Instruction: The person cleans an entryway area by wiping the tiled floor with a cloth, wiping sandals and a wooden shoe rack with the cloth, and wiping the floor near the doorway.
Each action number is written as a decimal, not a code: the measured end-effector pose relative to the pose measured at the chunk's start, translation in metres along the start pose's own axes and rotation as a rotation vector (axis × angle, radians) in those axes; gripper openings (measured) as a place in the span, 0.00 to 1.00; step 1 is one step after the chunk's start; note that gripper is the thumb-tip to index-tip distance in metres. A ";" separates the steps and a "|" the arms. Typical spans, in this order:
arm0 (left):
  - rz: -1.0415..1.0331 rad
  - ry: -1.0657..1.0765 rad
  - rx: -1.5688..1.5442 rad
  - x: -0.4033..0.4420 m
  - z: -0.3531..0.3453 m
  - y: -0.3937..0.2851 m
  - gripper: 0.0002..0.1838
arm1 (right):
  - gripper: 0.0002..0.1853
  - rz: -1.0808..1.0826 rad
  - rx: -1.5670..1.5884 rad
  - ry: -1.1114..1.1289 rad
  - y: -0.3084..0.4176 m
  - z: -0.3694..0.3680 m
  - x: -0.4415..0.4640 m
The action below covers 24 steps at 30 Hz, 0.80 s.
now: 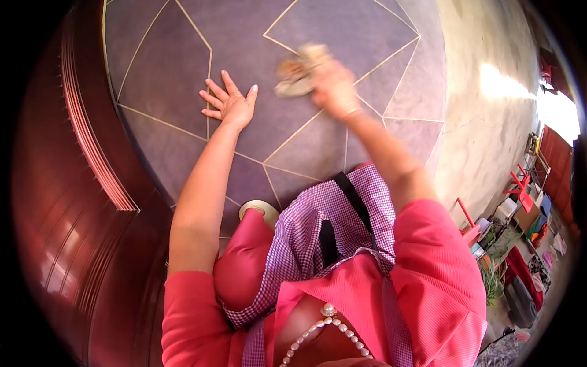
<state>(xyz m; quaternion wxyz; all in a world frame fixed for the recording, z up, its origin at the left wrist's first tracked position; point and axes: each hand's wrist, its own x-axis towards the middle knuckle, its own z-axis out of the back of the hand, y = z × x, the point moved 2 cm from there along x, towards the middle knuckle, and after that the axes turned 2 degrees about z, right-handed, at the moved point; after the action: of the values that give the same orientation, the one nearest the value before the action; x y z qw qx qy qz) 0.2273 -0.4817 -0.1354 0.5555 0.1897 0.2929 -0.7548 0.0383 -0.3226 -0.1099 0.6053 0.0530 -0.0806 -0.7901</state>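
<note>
My right hand (pixel 334 87) is closed round a crumpled cloth (pixel 299 72), pale with a brownish patch, on the grey-purple panel (pixel 165 67) with light angular lines. Motion smears both the hand and the cloth, so the cloth's folds are unclear. To the left, my left hand (pixel 231 107) lies on the same panel with its fingers spread and nothing in it. A gap of bare panel separates the two hands.
Dark red wooden panelling (pixel 55 244) with ridged trim borders the left side. At right is a worn plaster wall (pixel 477 104). Beyond it stand a red chair (pixel 520 189), a green plant (pixel 492 281) and assorted clutter. My checked apron (pixel 348 202) hangs below my arms.
</note>
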 end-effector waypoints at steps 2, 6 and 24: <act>0.022 0.035 0.025 -0.005 0.004 -0.001 0.52 | 0.18 -0.445 -0.103 0.083 -0.108 0.018 -0.041; 0.040 0.077 0.045 -0.003 0.008 -0.009 0.54 | 0.23 -1.716 0.514 -0.141 -0.351 0.043 -0.243; 0.056 0.049 0.098 -0.002 0.003 -0.006 0.57 | 0.08 -0.308 0.023 0.119 -0.088 -0.001 -0.150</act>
<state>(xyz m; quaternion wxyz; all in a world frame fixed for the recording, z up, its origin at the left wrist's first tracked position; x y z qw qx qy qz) 0.2224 -0.4810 -0.1307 0.5592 0.2433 0.2638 -0.7474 -0.0052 -0.1552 -0.1301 0.4800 0.1185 -0.0445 -0.8681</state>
